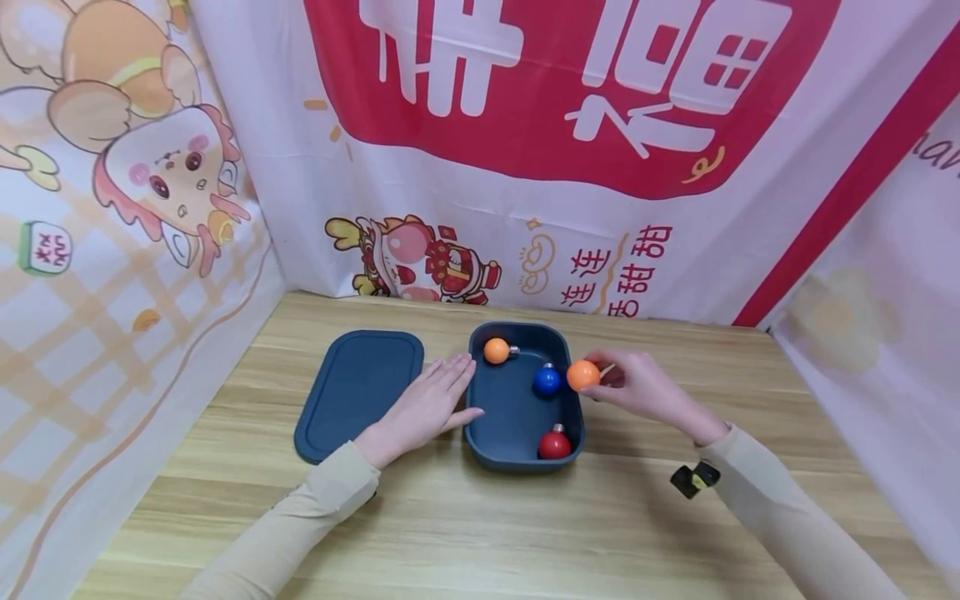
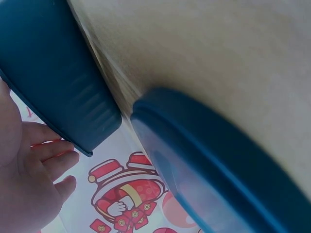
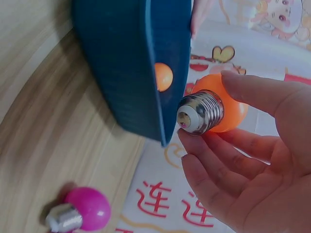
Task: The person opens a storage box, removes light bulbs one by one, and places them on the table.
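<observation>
A dark blue box point(image 1: 504, 421) stands on the table with an orange light bulb point(image 1: 496, 351), a blue bulb point(image 1: 547, 381) and a red bulb point(image 1: 555, 444) lying in it. My right hand point(image 1: 637, 385) pinches another orange light bulb point(image 3: 227, 108) by its globe, over the box's right rim. In the right wrist view its metal screw base points toward the box. My left hand point(image 1: 427, 406) rests with straight fingers against the box's left rim. Beside that hand lies the flat dark blue lid point(image 1: 360, 392).
A pink bulb point(image 3: 88, 208) lies on the wooden table beside the box in the right wrist view; the head view does not show it. Printed cloth point(image 1: 540, 192) hangs along the table's back edge, with more cloth at both sides.
</observation>
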Demonstrator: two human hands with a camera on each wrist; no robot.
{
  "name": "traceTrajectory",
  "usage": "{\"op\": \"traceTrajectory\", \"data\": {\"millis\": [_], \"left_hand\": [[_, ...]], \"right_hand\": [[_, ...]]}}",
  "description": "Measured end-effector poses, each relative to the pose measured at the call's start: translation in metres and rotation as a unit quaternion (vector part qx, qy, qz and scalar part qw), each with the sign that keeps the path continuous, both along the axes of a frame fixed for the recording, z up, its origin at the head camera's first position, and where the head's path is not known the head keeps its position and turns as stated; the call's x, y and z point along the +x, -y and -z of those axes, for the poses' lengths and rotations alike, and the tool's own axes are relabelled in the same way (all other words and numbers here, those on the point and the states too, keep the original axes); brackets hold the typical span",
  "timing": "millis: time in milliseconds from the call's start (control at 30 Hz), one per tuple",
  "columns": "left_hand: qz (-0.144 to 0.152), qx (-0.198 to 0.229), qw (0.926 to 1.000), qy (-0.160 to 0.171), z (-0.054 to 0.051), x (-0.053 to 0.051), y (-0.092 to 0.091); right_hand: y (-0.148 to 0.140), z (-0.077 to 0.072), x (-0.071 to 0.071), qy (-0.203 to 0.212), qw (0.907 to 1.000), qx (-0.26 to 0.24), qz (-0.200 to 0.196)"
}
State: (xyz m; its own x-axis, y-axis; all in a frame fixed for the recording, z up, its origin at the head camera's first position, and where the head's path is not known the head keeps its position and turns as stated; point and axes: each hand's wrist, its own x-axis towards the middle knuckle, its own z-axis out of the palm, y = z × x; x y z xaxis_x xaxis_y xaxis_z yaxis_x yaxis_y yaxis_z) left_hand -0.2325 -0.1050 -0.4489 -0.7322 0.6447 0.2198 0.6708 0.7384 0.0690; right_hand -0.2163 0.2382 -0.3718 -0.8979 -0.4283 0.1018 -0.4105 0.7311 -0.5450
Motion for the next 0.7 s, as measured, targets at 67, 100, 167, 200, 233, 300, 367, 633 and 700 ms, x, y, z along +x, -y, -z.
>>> {"op": "traceTrajectory", "data": {"millis": [67, 100, 167, 200, 233, 300, 367, 633, 700], "left_hand": [[0.0, 0.0, 1.0, 0.002, 0.001, 0.0, 0.0], [-0.001, -0.001, 1.0, 0.002, 0.001, 0.0, -0.001], [-0.002, -0.004, 1.0, 0.0, 0.001, 0.0, -0.001], [-0.002, -0.005, 1.0, -0.001, 0.002, 0.0, -0.001], [-0.002, -0.005, 1.0, -0.002, 0.001, 0.0, -0.001], [-0.002, -0.006, 1.0, -0.003, 0.001, -0.001, -0.001], [-0.002, -0.006, 1.0, -0.002, 0.001, -0.001, -0.001], [-0.002, -0.005, 1.0, -0.002, 0.0, 0.0, -0.001], [-0.001, -0.004, 1.0, -0.001, 0.0, 0.0, -0.001]], "right_hand": [[-0.007, 0.002, 0.001, 0.005, 0.9999, -0.007, 0.008], [-0.011, 0.003, 0.001, 0.007, 0.9999, -0.01, 0.012], [-0.019, 0.004, 0.001, 0.014, 0.9996, -0.009, 0.024], [-0.023, 0.004, 0.001, 0.017, 0.9994, -0.008, 0.031], [-0.027, 0.004, 0.001, 0.02, 0.9991, -0.007, 0.036], [-0.036, 0.005, 0.001, 0.028, 0.9983, -0.006, 0.05], [-0.044, 0.005, 0.0, 0.033, 0.9975, -0.005, 0.063], [-0.074, 0.006, -0.005, 0.034, 0.994, 0.012, 0.103], [-0.08, 0.008, -0.005, 0.033, 0.9934, 0.015, 0.109]]}}
